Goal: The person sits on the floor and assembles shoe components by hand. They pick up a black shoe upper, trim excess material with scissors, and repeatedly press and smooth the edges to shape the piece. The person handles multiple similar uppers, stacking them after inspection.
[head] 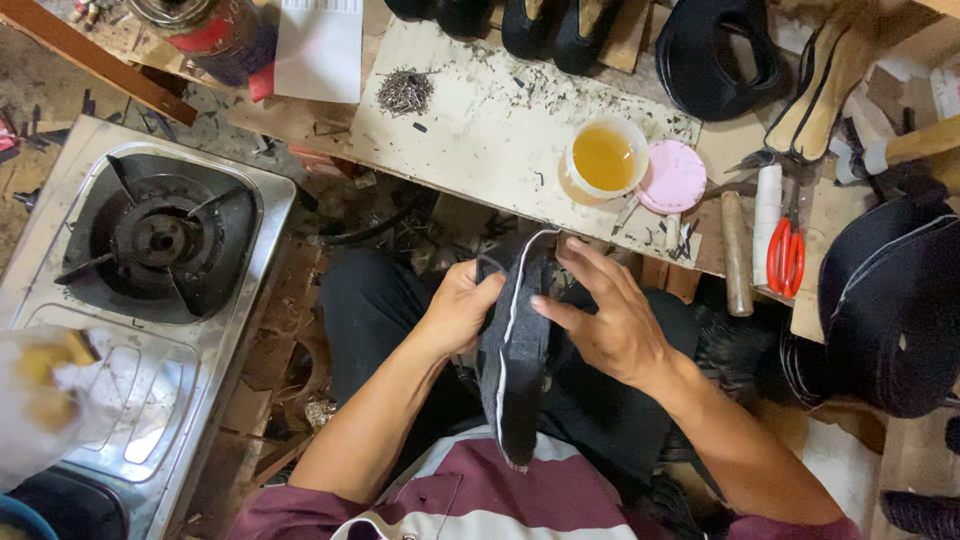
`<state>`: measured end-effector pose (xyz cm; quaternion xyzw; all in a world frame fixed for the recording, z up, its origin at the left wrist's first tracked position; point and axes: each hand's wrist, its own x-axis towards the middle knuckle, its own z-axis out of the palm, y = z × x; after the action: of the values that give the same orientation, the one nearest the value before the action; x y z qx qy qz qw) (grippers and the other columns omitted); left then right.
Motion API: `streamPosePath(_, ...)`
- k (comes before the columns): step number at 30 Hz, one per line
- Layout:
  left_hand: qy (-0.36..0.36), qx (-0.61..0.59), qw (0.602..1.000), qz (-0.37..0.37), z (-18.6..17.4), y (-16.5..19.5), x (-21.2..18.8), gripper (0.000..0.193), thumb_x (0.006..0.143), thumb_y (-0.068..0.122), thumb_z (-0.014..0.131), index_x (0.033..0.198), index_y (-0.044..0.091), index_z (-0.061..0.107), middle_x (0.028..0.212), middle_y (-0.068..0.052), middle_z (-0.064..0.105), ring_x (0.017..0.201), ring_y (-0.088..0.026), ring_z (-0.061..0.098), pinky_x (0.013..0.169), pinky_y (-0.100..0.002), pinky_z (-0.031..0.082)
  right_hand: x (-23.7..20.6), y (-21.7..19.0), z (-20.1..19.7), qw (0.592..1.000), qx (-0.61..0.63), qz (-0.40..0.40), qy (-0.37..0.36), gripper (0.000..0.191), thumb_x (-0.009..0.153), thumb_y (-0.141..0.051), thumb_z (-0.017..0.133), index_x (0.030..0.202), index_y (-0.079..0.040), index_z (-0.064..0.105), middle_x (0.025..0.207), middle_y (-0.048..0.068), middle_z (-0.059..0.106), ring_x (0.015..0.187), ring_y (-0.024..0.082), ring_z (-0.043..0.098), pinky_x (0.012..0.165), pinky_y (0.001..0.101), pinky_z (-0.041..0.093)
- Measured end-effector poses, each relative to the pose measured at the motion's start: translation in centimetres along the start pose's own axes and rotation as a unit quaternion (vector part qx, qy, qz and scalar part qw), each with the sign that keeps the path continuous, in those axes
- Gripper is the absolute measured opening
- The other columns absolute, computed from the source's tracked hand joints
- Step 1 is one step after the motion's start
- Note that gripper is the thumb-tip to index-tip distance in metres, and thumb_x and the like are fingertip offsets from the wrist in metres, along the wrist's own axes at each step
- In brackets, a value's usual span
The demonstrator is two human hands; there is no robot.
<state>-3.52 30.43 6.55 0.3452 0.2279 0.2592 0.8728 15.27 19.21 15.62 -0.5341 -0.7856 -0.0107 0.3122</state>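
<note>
Left hand [462, 305] clamped on shoe upper [515, 340] in lap; right hand [605, 315] open-fingered, pressing it. Glue cup [606, 157] at 12 o'clock, near counter [480, 130] edge: a knock could spill it.

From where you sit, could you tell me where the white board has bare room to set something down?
The white board is bare between the nail pile and the cup of yellow liquid. Right of the cup it is crowded: pink lid, orange-handled scissors, wooden handle.
</note>
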Motion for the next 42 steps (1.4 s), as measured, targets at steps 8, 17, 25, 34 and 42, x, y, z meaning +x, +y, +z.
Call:
streamPosePath(8,0.063,0.027,0.998,-0.014,-0.6,1.5,0.1,0.018,0.101,0.015,0.07,0.094,-0.001,0.07,0.081,-0.003,0.069,0.066,-0.011,0.063,0.059,-0.028,0.053,0.5,0.2,-0.7,0.999,-0.005,-0.001,-0.049,0.037,0.077,0.0,0.076,0.11,-0.015,0.083,0.144,0.016,0.053,0.14,0.039,0.05,0.113,0.05,0.045)
streamPosePath(17,0.102,-0.086,0.991,-0.016,-2.7,5.5,-1.2,0.023,0.086,0.007,0.066,0.108,0.0,0.067,0.095,-0.01,0.075,0.083,-0.021,0.074,0.08,-0.038,0.062,2.2,7.4,-2.0,0.976,-0.143,0.166,-0.014,0.037,0.082,-0.015,0.079,0.114,0.002,0.075,0.149,0.028,0.051,0.139,0.049,0.045,0.114,0.0531,0.039)
streamPosePath(25,0.062,-0.02,0.988,-0.141,-7.2,3.3,-1.1,0.04,0.101,0.038,0.065,0.109,0.0,0.078,0.093,-0.015,0.081,0.049,-0.019,0.055,0.036,-0.03,0.032,4.3,11.1,0.5,0.978,-0.154,0.136,-0.036,0.039,0.082,-0.03,0.082,0.111,-0.006,0.076,0.157,0.026,0.049,0.146,0.043,0.046,0.119,0.051,0.038)
streamPosePath(34,0.075,-0.202,0.974,0.069,-10.3,5.3,-1.0,0.027,0.1,0.019,0.071,0.12,0.002,0.07,0.102,-0.003,0.073,0.087,-0.013,0.072,0.081,-0.029,0.059,6.3,8.7,4.8,0.99,0.025,0.135,0.037,0.019,0.1,-0.016,0.078,0.113,-0.005,0.072,0.148,0.017,0.052,0.137,0.029,0.053,0.117,0.0347,0.046)
streamPosePath(42,0.123,-0.004,0.992,0.021,-7.0,8.7,-4.5,0.032,0.095,0.035,0.068,0.095,0.004,0.072,0.076,-0.006,0.069,0.059,-0.015,0.065,0.052,-0.028,0.053,8.3,-2.6,5.7,0.977,0.138,0.135,-0.086,0.044,0.081,-0.01,0.078,0.122,0.001,0.068,0.134,0.017,0.062,0.124,0.031,0.061,0.106,0.0392,0.048)
